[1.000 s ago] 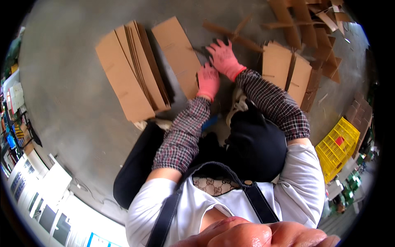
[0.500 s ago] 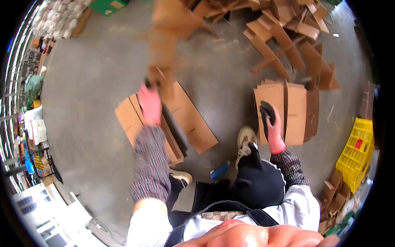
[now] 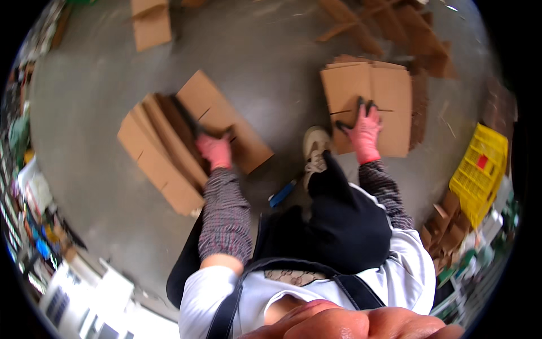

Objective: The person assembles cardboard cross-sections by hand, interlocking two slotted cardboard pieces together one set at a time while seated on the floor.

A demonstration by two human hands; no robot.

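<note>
Both my hands wear pink gloves with dark fingertips. My left hand (image 3: 215, 150) is at the near-left edge of a slotted cardboard sheet (image 3: 240, 134), its thumb over the top and its fingers curled toward the edge, partly hidden. To the left of this hand leans a bundle of slotted cardboard strips (image 3: 157, 151), its pieces slightly fanned. On the right, my right hand (image 3: 364, 133) lies spread on top of a stack of flat cardboard pieces (image 3: 393, 85), gripping nothing.
Between my shoes (image 3: 316, 148) and the left sheet lies a blue-handled tool (image 3: 282, 194). Loose cardboard dividers (image 3: 415, 34) heap at the far right; another piece (image 3: 151, 28) is at the far left. A yellow plastic crate (image 3: 480, 169) stands to the right, cardboard scraps (image 3: 449, 226) beside it.
A blurred cardboard piece ahead of my left hand has gone from there. That hand has come back onto the slotted sheet. My right hand has spread over the right stack. The view has shifted.
</note>
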